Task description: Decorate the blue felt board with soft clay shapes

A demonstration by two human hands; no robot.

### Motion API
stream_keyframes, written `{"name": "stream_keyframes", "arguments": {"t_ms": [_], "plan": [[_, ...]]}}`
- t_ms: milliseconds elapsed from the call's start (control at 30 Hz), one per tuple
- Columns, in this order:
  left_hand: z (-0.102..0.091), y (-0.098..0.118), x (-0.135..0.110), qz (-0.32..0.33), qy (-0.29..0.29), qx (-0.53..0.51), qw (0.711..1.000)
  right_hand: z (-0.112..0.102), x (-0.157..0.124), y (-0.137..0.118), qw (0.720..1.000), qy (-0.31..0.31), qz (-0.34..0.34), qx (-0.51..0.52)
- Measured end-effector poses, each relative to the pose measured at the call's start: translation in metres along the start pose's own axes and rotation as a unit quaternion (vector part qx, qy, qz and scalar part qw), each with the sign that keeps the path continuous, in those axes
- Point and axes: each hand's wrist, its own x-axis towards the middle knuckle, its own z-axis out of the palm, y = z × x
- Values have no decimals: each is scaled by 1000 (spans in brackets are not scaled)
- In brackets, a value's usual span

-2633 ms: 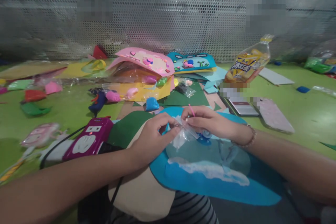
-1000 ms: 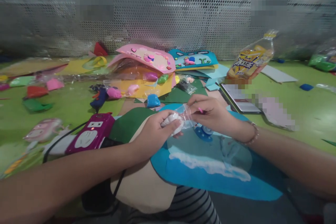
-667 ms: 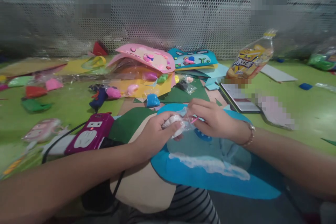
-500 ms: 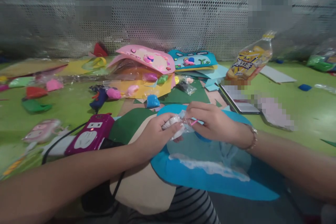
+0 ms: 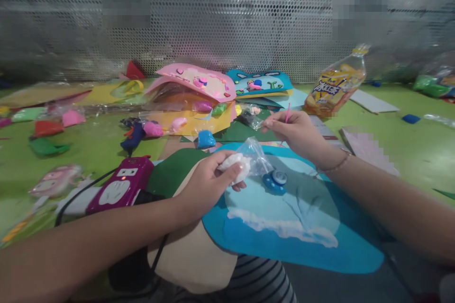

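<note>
My left hand (image 5: 204, 182) is closed around a clear plastic bag of white clay (image 5: 241, 166), its mouth flaring to the right. My right hand (image 5: 300, 135) is up and apart from it, its fingers pinched, with a thin pink stick (image 5: 287, 112) held among them. Whether a bit of clay sits at those fingertips is too small to tell. Below both hands lies a cut blue paper (image 5: 256, 248) with a light blue middle. On it are a blue clay shape with a grey round top (image 5: 276, 182), faint blue branching strokes (image 5: 304, 206) and a white clay strip (image 5: 280, 228).
A purple power strip (image 5: 121, 184) with a black cable lies at left. Behind stand a blue clay packet (image 5: 206, 138), pink decorated paper (image 5: 194, 80), teal decorated paper (image 5: 263, 84) and a drink bottle (image 5: 336, 85). A blurred phone-like slab (image 5: 368, 149) lies at right.
My right hand has left the bag and moved up and to the right, with the pink stick now pointing upward. The blue clay shape is uncovered. My left hand stays on the bag.
</note>
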Motion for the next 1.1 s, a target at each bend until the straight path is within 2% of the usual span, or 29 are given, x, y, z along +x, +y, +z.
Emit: {"name": "stream_keyframes", "arguments": {"t_ms": [100, 233, 400, 500, 600, 833, 967, 1100], "plan": [[1, -1, -4, -3, -19, 11, 1000, -2, 5, 3, 998, -13, 59, -12], [0, -3, -9, 18, -58, 53, 997, 1, 4, 2, 996, -27, 87, -20], [-3, -6, -11, 139, -115, 180, 967, 1, 3, 7, 992, -74, 97, 21], [-6, -6, -11, 200, -115, 244, 942, -1, 3, 12, 992, -97, 79, 29], [-6, -7, -13, 220, -132, 265, 930, -1, 3, 13, 993, -105, 55, 6], [-7, -10, -16, 251, -201, 304, 897, 4, 2, 11, 985, -101, -23, -141], [-5, -10, -16, 256, -206, 307, 893, 13, 1, 15, 966, -115, -74, -218], [-2, -11, -15, 247, -204, 302, 898, 26, 6, 23, 953, -170, -101, -231]]}}
